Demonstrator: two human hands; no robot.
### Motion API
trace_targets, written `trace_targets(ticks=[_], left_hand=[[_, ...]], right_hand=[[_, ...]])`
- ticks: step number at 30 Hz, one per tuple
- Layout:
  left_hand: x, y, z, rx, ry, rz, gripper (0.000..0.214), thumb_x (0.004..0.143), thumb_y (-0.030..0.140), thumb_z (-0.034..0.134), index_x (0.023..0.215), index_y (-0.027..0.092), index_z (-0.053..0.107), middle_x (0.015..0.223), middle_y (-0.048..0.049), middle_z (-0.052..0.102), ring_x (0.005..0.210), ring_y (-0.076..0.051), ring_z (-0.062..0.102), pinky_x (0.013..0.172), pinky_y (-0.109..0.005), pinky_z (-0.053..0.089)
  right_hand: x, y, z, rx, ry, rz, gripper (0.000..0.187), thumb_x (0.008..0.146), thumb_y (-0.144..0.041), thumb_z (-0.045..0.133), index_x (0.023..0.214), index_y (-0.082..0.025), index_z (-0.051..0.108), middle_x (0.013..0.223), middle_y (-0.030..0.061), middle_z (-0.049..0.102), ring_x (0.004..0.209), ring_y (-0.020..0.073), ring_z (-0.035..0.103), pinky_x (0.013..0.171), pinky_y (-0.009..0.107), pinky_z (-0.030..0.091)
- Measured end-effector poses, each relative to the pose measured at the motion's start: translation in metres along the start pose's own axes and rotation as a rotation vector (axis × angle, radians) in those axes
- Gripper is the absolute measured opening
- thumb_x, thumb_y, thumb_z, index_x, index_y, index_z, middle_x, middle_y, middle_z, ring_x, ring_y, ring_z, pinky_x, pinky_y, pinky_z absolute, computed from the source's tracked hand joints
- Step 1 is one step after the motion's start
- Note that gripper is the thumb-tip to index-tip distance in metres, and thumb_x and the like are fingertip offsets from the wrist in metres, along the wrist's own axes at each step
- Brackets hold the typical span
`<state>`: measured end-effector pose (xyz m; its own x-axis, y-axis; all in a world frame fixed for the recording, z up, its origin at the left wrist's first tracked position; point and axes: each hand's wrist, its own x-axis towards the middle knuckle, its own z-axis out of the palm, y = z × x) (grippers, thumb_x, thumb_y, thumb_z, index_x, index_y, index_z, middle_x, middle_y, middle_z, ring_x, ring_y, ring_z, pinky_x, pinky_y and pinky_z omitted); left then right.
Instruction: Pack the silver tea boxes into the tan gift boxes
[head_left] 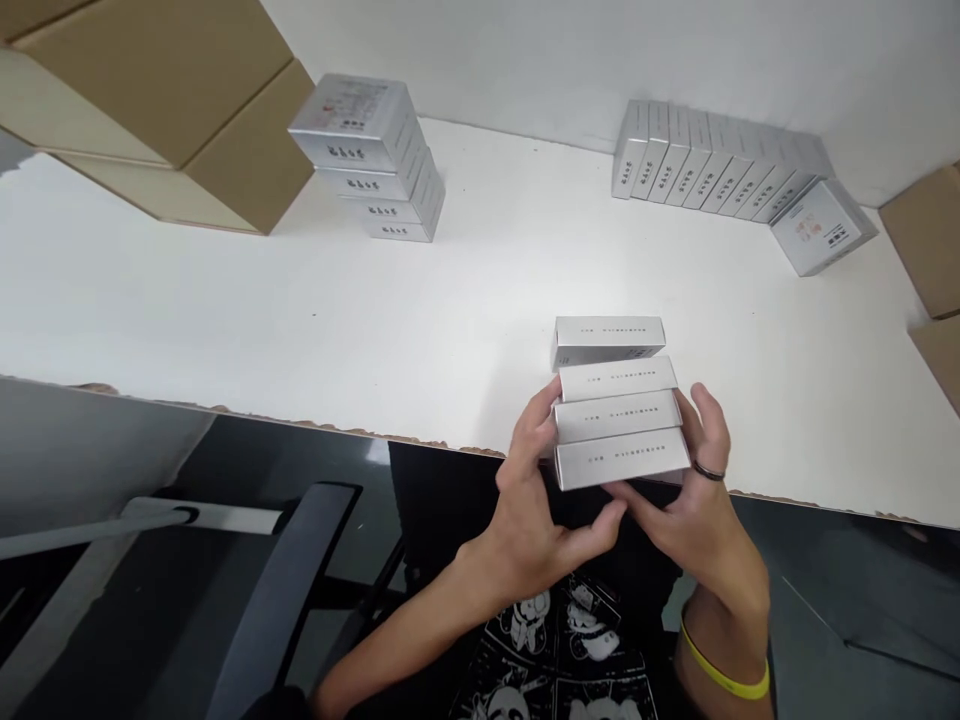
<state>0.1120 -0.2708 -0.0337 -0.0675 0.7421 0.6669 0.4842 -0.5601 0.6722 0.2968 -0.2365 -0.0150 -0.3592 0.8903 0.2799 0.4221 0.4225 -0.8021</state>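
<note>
Three small silver-white cartons, the nearest carton (pixel 622 460) lowest in view, stand side by side at the table's front edge with their narrow printed sides up. Around their left end is my left hand (pixel 532 510), fingers against the cartons and thumb stretched out below the nearest one. My right hand (pixel 697 500), with a dark ring, grips their right end, its thumb at the near face. Just beyond this row, a fourth carton (pixel 609 330) stands on the table, apart from my fingers. The cartons hide some of my fingertips.
Similar cartons form a stack (pixel 375 160) at the back left. At the back right is a long row of upright cartons (pixel 697 160), with one tilted carton (pixel 821 228) at its end. Brown cardboard boxes (pixel 172 90) stand left, and more cardboard (pixel 926 240) right. The table edge (pixel 420 443) is chipped.
</note>
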Motion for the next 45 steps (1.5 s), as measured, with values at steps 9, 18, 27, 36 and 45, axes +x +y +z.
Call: trace_targets(ticks=[9,18,27,36,45], left_hand=[[0.017,-0.027,-0.017,0.015,-0.162,0.068,0.134,0.069,0.062,0.091,0.164,0.028,0.002,0.17,-0.0197,0.01,0.165,-0.045,0.0,0.129,-0.071,0.028],[0.068,-0.056,-0.053,-0.084,-0.675,0.025,0.131,0.072,0.051,0.091,0.161,0.028,-0.003,0.168,-0.0253,0.01,0.161,-0.049,0.014,0.124,-0.071,0.037],[0.111,-0.09,-0.036,-0.101,-0.764,0.085,0.126,0.066,0.046,0.092,0.158,0.027,0.008,0.158,-0.0227,0.022,0.155,-0.047,0.024,0.12,-0.069,0.042],[0.114,-0.097,-0.023,-0.184,-0.812,0.04,0.138,0.064,0.056,0.092,0.16,0.028,-0.002,0.16,-0.0203,0.007,0.161,-0.048,-0.01,0.128,-0.071,0.027],[0.114,-0.103,-0.013,-0.218,-0.752,0.095,0.145,0.052,0.052,0.097,0.157,0.032,-0.001,0.148,-0.0165,0.014,0.156,-0.048,0.002,0.127,-0.068,0.031]], right_hand=[[0.008,0.01,-0.011,0.047,-0.128,-0.011,0.124,0.087,-0.049,0.084,0.166,-0.038,-0.011,0.174,0.0106,0.01,0.159,0.0365,0.023,0.126,0.064,0.036],[0.061,0.011,-0.055,-0.023,-0.529,0.101,0.145,0.072,-0.058,0.093,0.163,-0.044,-0.018,0.168,0.0106,0.027,0.149,0.0428,0.039,0.115,0.068,0.048],[0.113,0.037,-0.053,-0.058,-0.585,-0.011,0.149,0.063,-0.07,0.094,0.162,-0.036,-0.012,0.164,0.0166,0.012,0.151,0.0429,0.031,0.119,0.066,0.043],[0.118,0.046,-0.046,0.037,-0.66,-0.151,0.142,0.074,-0.068,0.088,0.161,-0.038,-0.02,0.165,0.0133,0.013,0.152,0.0422,0.031,0.117,0.062,0.049],[0.118,0.051,-0.045,0.048,-0.649,-0.189,0.135,0.082,-0.057,0.085,0.162,-0.035,-0.022,0.167,0.0142,0.011,0.153,0.0396,0.03,0.123,0.062,0.042]])
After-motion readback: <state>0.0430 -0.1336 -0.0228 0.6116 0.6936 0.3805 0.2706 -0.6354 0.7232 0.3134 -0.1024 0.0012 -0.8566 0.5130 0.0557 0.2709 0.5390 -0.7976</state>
